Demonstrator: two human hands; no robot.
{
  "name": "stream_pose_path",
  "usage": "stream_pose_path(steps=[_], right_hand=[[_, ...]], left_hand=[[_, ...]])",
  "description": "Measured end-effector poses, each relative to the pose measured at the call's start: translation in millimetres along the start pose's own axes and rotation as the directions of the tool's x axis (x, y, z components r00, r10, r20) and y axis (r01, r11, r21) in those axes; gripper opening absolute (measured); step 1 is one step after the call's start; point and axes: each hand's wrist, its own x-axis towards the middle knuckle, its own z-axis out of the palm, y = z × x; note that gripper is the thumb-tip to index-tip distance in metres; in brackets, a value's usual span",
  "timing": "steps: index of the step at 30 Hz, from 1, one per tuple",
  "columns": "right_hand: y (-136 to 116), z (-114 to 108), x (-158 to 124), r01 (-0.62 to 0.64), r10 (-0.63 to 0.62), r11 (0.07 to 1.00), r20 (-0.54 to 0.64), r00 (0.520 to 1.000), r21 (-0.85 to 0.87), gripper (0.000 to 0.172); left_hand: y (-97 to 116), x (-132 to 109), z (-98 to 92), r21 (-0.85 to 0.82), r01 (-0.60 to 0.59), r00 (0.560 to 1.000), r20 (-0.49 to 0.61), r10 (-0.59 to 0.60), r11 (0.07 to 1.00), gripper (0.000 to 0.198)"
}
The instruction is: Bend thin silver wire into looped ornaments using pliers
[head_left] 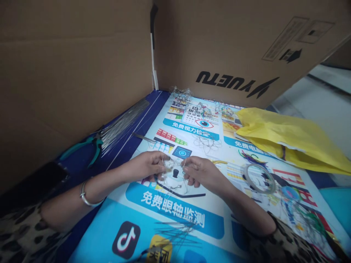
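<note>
Mid-poster [95, 228], our left hand [152, 167] and right hand [201, 172] sit slightly apart, both pinching the beaded wire piece [172, 187], which looks only part-shaped to us. Bent wire pieces [203, 109] by the far edge seem further along; straight wires [123, 122] past the left edge look unworked. The yellow bag [282, 128] across the far right corner? Can't make out its contents.

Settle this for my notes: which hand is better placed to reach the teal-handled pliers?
Probably the left hand: the pliers lie on its side, and the right hand is farther across. Both seem to hold fine beaded wire, so the left may need to let go first.
</note>
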Motion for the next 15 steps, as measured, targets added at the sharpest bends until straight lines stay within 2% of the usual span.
stream_pose_path(steps=[2,5,8,12,15], right_hand=[[1,-3,2,-0.015,0.012,0.998,-0.042,0.999,-0.061,0.024],[0,-8,3,-0.006,-0.034,0.963,-0.147,0.989,-0.268,0.025],[-6,-12,-2,-0.004,-0.130,0.858,-0.223,0.966,-0.514,0.030],[-12,-16,-18,-0.038,-0.209,0.681,-0.245,0.947,-0.731,0.036],[-6,-20,-27,-0.026,-0.354,0.521,-0.244,0.903,-0.853,0.034]], left_hand=[[-2,5,1.8,0.007,-0.042,0.997,-0.063,0.042,0.999,0.043],[-5,12,3.5,0.055,-0.116,0.980,-0.155,0.123,0.992,0.044],[-8,15,2.9,0.243,-0.172,0.947,-0.226,0.228,0.955,0.041],[-8,9,1.4,0.560,-0.173,0.879,-0.282,0.383,0.810,0.038],[-7,4,2.8,0.729,-0.129,0.845,-0.274,0.459,0.673,0.031]])
